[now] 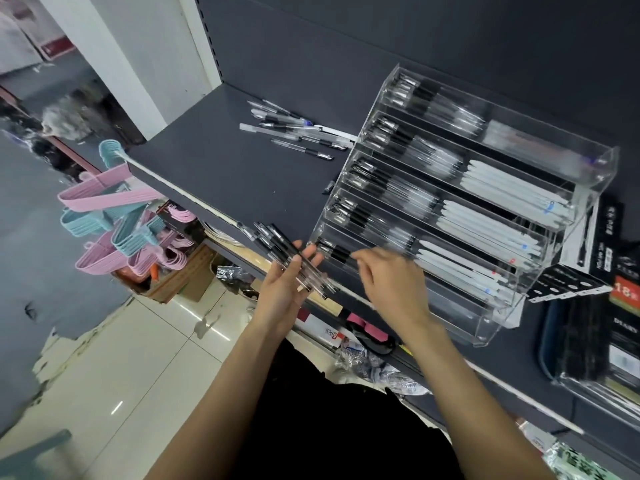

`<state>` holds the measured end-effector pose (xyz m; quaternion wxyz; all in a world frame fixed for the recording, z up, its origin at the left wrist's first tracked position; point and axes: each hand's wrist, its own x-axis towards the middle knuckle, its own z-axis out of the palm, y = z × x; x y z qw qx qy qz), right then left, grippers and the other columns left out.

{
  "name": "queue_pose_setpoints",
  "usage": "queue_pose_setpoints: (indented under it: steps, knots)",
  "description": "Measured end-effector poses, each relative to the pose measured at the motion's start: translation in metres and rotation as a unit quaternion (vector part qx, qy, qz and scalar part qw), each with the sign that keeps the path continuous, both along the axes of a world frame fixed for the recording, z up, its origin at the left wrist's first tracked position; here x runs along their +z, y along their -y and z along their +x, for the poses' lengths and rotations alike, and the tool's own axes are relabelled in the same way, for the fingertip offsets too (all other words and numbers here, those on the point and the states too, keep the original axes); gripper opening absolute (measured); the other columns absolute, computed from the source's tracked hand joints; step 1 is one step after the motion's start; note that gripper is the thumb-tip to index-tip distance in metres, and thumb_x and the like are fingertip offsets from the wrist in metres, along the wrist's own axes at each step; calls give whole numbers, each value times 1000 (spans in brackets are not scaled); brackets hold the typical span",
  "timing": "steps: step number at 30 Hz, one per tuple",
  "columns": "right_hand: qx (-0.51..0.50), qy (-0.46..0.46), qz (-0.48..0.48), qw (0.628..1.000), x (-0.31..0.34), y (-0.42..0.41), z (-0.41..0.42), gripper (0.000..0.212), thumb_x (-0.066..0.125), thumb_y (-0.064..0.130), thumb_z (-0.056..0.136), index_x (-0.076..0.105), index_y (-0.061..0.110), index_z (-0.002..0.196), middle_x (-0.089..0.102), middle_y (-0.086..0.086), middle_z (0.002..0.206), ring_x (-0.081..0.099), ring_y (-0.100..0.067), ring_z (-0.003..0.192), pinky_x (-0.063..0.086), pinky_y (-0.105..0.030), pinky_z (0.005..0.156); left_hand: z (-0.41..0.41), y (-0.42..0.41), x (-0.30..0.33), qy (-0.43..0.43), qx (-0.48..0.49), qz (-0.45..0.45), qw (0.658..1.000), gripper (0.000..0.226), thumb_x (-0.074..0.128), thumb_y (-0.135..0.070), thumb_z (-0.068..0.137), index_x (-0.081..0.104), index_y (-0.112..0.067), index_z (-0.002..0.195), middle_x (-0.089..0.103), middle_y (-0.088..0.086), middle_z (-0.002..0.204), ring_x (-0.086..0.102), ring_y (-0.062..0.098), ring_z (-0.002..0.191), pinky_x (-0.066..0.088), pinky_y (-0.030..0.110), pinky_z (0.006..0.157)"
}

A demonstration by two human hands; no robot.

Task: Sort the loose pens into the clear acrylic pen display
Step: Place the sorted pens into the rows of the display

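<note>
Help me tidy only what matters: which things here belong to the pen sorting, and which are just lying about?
Job: bundle of pens in left hand; right hand; loose pens; acrylic display.

Lying about: hangers; notebooks.

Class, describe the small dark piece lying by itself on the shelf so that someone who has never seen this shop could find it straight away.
Start at the dark grey shelf and find the clear acrylic pen display. Just off its left edge lies a small dark piece, perhaps a pen cap. Unlike the scattered loose pens further back, it is short, stubby and alone.

Bare forearms — no sleeves; dark clothing (311,410) below.
</note>
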<state>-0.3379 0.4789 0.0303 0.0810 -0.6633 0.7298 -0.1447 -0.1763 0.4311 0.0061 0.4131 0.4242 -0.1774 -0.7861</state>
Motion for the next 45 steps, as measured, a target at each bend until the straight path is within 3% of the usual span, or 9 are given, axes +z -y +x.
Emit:
queue_pose_setpoints:
  steps: [5,9,13,15,19,30,38,42,45]
  knots:
    - [-25,140,24,990,-4,-4,30,17,60,25,91,66,21,107,71,9,93,64,-5,79,53,-22,64,-11,-4,-1,21,-7,-26,999,24,38,-9,101,54,-10,119,67,7,116,63,22,111,53,39,89]
    - [-73,221,2,973,-11,-7,17,19,70,14,82,69,18,101,71,9,88,60,1,70,53,-19,63,-16,-1,2,31,-45,-33,998,27,38,-9,101,50,-7,125,66,7,121,63,21,112,54,38,91]
    - [-112,60,-72,989,-10,-18,-22,18,75,10,77,73,16,94,73,3,85,60,-3,65,38,-8,49,-11,14,5,45,-56,-27,997,31,39,-10,101,51,-7,129,68,7,116,65,21,107,52,41,93]
    - [-105,-41,-89,990,-15,-20,-36,14,76,11,76,74,18,88,73,3,82,64,-12,65,45,-17,47,-6,22,3,45,-46,-16,998,30,39,-10,100,50,-6,128,68,8,114,65,23,105,50,43,94]
    - [-55,-156,-82,983,-32,-11,-39,20,80,6,70,74,18,85,72,2,80,63,-17,69,52,-27,60,-1,30,0,24,-31,14,999,27,39,-9,100,50,-7,124,69,8,109,67,22,100,52,41,89]
    - [-36,-56,-194,979,-31,-31,-31,16,77,7,74,75,15,89,72,4,81,65,-11,67,46,-15,49,3,23,0,30,-7,19,999,26,40,-10,100,53,-8,123,71,7,106,69,22,99,54,40,89]
    - [-9,-135,-46,990,-43,-1,-28,24,82,0,61,73,16,75,69,2,69,63,-15,61,48,-22,46,-2,22,5,31,-17,20,999,27,39,-9,101,52,-7,125,70,8,107,66,23,103,52,42,92]
    - [0,-181,13,983,-34,6,-17,27,81,-5,48,67,17,58,62,3,53,56,-12,49,31,-15,42,-4,21,7,31,-15,21,999,27,40,-9,100,52,-7,125,70,8,107,68,22,100,53,41,90]
    - [-20,-133,-3,991,-34,5,-15,27,81,-6,54,74,14,70,69,-1,68,63,-14,57,38,-16,41,-5,20,8,20,-20,18,999,29,39,-9,101,52,-7,126,69,8,113,67,22,102,52,42,92]
